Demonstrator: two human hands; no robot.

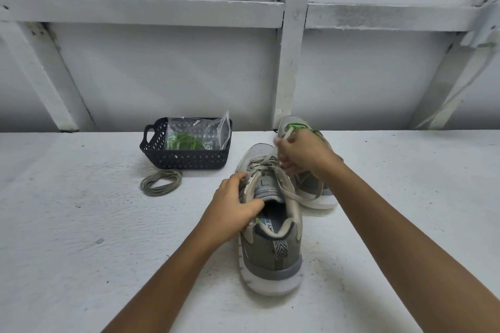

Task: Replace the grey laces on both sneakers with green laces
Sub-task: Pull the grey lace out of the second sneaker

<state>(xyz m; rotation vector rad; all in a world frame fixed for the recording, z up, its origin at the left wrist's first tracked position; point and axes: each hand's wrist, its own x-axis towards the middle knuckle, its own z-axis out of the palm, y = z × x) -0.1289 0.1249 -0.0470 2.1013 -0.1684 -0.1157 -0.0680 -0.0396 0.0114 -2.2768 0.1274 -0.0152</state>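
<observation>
The near sneaker (273,251) sits on the white shelf (81,224), light and floppy I'd say, so the left hand (232,205) curls over its collar to pin it. The right hand (303,154) pinches the limp grey lace (266,161), probably best drawn close by the eyelets.

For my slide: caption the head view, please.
The left hand steadies the near sneaker; the right hand holds its grey lace.

Black basket (186,161); clear bag (215,130) inside; white table (81,224)
</observation>
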